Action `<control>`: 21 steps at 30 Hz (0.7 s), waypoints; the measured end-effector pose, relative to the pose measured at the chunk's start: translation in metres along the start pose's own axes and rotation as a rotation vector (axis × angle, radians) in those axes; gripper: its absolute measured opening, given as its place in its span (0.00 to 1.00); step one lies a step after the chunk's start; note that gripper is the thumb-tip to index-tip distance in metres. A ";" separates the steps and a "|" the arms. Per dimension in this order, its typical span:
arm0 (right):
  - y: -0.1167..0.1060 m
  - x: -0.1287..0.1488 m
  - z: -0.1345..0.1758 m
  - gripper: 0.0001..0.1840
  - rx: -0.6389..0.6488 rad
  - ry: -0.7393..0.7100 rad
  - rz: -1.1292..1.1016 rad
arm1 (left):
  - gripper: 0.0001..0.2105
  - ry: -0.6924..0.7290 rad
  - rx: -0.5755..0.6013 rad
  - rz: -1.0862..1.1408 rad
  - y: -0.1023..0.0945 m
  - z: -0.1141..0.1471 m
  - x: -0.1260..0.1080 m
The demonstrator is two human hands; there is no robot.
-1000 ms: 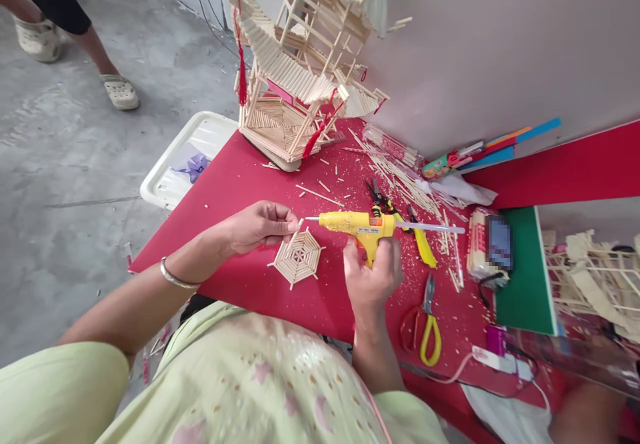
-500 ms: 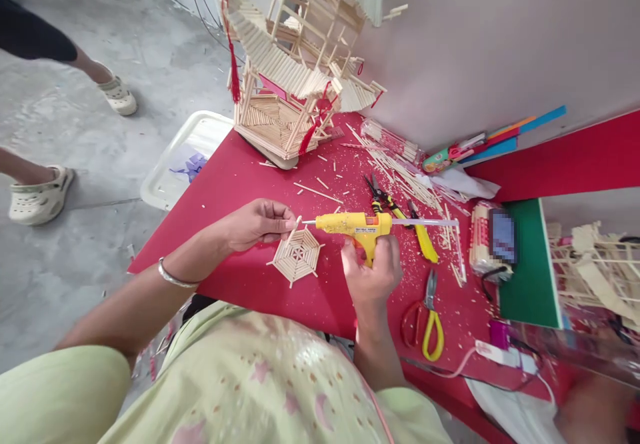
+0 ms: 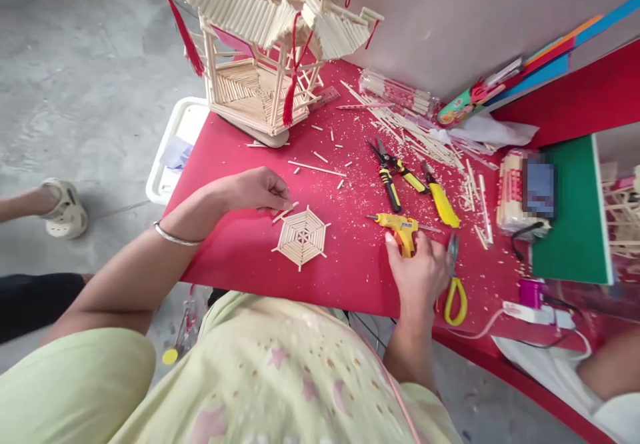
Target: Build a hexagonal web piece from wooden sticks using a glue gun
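Wooden stick pinched in its fingertips, the left hand is just left of the hexagon; right of it, the right hand curls at the glue gun, grip unclear.

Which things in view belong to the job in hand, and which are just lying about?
Likely in the job:
- short stick at left hand
- yellow glue gun at right hand
- hexagonal stick panel

Lying about, untouched:
- black-and-yellow cutters
- scissors
- packaged sticks
- tasselled stick pavilion, standing, possibly related
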State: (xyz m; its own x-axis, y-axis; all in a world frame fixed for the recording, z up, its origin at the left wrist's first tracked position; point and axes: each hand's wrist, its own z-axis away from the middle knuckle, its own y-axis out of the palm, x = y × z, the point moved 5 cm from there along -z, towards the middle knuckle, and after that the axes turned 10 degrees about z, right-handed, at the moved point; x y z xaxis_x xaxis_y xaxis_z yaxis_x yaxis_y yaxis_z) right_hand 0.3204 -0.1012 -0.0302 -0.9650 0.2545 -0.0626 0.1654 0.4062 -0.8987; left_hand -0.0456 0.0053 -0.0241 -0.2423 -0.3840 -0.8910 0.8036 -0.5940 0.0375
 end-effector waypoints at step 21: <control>-0.019 0.147 0.053 0.21 0.228 -0.688 -0.698 | 0.07 -0.115 0.068 -0.373 0.010 -0.036 -0.004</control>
State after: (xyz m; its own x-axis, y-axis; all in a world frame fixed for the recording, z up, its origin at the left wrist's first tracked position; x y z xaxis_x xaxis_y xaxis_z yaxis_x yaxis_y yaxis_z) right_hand 0.1643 -0.1178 -0.0450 -0.7512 -0.5676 0.3370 -0.4550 0.0754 -0.8873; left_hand -0.0170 0.0261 -0.0361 -0.5736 -0.2074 -0.7925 0.6120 -0.7516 -0.2462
